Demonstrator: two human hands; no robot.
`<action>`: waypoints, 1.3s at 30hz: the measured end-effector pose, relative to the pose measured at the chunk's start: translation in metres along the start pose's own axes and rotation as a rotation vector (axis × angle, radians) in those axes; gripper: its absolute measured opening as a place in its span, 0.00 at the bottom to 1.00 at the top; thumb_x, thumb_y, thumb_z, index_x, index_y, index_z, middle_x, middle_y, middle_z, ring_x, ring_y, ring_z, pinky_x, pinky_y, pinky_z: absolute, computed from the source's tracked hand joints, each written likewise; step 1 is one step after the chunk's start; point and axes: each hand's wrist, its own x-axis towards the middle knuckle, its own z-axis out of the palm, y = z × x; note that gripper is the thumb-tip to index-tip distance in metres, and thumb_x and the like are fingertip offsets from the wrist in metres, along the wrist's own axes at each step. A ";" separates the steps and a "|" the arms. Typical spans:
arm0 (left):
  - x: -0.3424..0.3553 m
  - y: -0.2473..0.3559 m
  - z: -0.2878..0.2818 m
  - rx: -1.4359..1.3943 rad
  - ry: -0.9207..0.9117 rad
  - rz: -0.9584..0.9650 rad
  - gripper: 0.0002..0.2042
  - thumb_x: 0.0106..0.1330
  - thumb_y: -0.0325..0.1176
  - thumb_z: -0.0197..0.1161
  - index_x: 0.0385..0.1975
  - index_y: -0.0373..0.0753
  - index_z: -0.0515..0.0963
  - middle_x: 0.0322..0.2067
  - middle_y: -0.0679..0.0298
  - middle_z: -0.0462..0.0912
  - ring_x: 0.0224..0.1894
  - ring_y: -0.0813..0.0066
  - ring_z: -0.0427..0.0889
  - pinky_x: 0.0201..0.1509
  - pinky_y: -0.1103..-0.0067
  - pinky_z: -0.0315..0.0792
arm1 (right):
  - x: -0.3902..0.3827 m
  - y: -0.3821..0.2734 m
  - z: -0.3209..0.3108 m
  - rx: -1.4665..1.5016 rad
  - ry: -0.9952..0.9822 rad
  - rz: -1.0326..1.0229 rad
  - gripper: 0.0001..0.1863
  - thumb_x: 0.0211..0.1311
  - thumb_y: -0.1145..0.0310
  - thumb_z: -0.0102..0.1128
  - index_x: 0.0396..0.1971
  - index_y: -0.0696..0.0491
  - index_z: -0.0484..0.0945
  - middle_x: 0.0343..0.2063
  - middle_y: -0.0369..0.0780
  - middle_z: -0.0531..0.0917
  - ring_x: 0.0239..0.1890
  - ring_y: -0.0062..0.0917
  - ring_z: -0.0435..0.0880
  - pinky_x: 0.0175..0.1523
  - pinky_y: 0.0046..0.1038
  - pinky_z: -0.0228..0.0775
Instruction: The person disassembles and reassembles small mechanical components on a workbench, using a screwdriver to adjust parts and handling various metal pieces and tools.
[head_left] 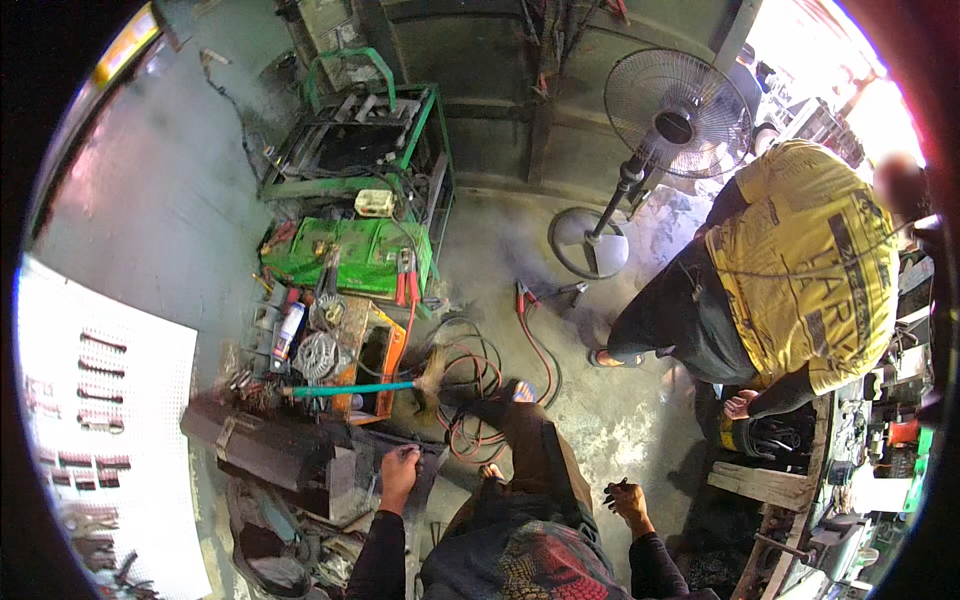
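Head view, looking down. Right hand (631, 506), near side, right of the body: fingers curled, seemingly closed on a small dark item (617, 489), its kind too small to tell. Judged light and stiff, no burden for one hand; a finger-and-thumb grip at its middle should serve, though grease could make it slick. It lies at the fingertips, on the far side of the palm, above the floor (622, 425).

Left hand (399, 472), near left: fingers bent inward; cannot tell whether they pinch anything. Just left of it, a long dark box (272, 448); contact unclear. Box looks rigid and heavy, hardly fragile; best taken by both ends. Beyond the hand, slightly right, coiled cables (471, 398) lie on the floor, likely flexible, easiest gathered as a bundle.
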 end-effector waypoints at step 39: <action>0.388 0.430 0.190 0.232 -0.380 0.191 0.13 0.73 0.36 0.69 0.51 0.36 0.84 0.36 0.63 0.87 0.34 0.75 0.86 0.40 0.74 0.80 | 0.228 -0.205 -0.049 0.166 0.204 0.324 0.20 0.69 0.53 0.65 0.34 0.57 0.91 0.18 0.39 0.85 0.19 0.24 0.84 0.26 0.31 0.75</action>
